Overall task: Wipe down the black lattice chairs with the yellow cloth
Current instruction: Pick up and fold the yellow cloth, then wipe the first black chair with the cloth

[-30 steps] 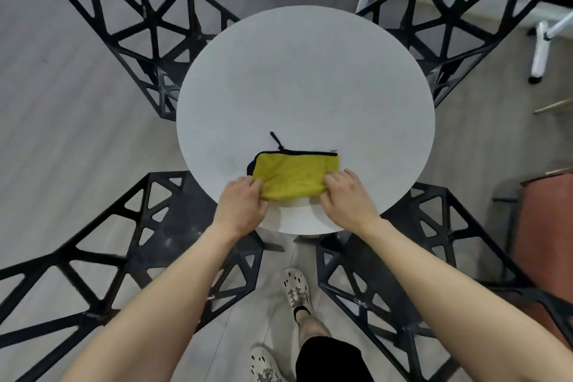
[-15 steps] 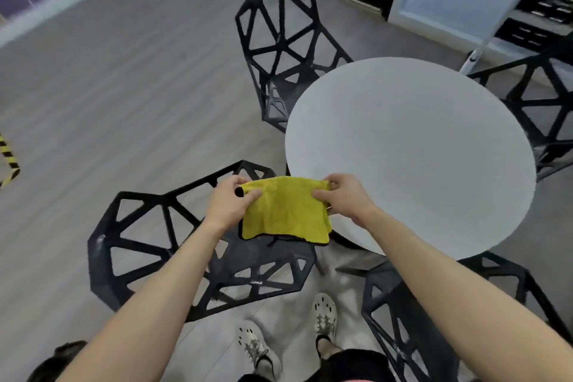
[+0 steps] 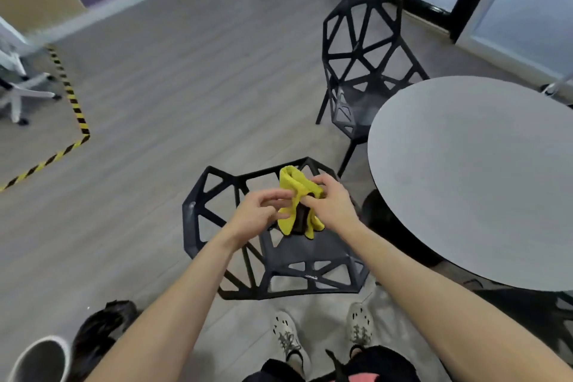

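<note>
— So, where is the yellow cloth point(image 3: 297, 192)?
— Up in the air, over the seat of the near black chair point(image 3: 279, 260). That chair stands on the floor, just beside the left edge of the round table point(image 3: 465, 170).
— Who holds it?
— Both hands. The right hand point(image 3: 333, 206) has its fingers curled round the bunched top. The left hand point(image 3: 259, 212) pinches the left side, I think. Its fingers are a bit blurry.
— What is the job now?
— I think it is getting the cloth ready, then wiping this chair.
— How to do it well?
— Fold the cloth into a flat pad, so it does not flop. Start at the top bars of the back and go down to the seat. Rub along each bar, not across the holes, or the cloth may snag in a gap.
— What can't you see?
— The chair's legs hide under the seat. A dark patch sits in the middle of the cloth; I cannot tell if it is its other side. And another chair point(image 3: 561, 307) by the table's near edge is cut off.
</note>
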Motion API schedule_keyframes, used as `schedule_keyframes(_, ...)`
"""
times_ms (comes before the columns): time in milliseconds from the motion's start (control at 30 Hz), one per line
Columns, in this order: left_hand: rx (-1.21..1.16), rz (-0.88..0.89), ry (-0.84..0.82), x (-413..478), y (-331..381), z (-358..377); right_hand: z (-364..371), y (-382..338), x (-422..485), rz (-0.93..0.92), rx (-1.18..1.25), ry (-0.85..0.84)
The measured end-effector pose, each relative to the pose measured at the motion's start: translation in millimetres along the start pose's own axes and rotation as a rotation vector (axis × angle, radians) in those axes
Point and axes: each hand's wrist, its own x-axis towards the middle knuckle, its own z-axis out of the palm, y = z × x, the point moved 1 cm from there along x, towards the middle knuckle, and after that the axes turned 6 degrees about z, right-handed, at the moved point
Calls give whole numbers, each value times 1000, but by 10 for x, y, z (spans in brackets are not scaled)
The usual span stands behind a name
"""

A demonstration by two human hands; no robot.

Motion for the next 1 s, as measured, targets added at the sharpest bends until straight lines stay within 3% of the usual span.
schedule_keyframes(100,252,139,144,-55,-8,-385,120,-187,-43,-58,7,-31)
schedule_keyframes(200,20,108,-55,-34,84,-619,221,-311,-141,-73,158,-97)
schedule_keyframes(300,-68,90,-64,59,82,-688,391,-206,-268,47,380,-248)
schedule_keyframes(367,-62,65,-37,111,37,-714,538,-98,-306,74,276,-291)
schedule_keyframes(500,124,15,-65,268,-150,-935,767,123,-10,94,149,-163)
schedule_keyframes(633,287,-117,173,417,-553,-1480,1051,404,437,157,3,-141)
schedule_keyframes(767,502,-215,311,589,-914,-2015,1348,672,658,269,-15,-104)
schedule_keyframes(1000,808,-212,311,1219,-1215,-2433,1959,840,838,331,3,-121)
